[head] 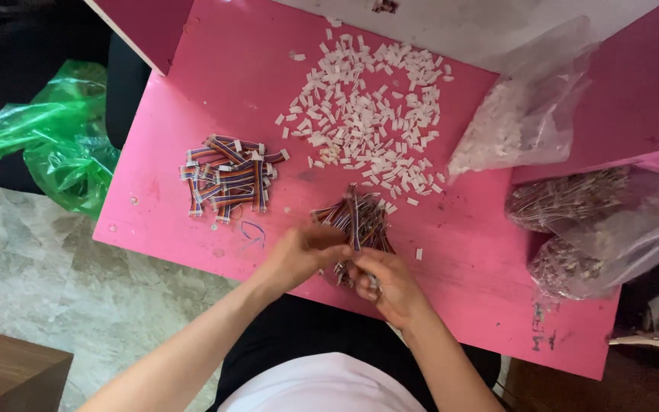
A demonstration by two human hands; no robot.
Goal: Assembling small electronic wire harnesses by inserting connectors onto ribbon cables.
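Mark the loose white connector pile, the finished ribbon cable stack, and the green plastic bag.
white connector pile (368, 107), head view, middle of the scattered heap.
ribbon cable stack (230, 181), head view, centre of the crossed bundle.
green plastic bag (59, 133), head view, crumpled middle, left of the pink table (482, 252).

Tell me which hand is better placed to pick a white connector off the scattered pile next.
Probably the right hand: it lies nearer the white connectors and seems to pinch only small pieces, while the left hand grips the wire bundle.

Both forearms are bare with no sleeves, above a white top and black trousers; the hands wear nothing.
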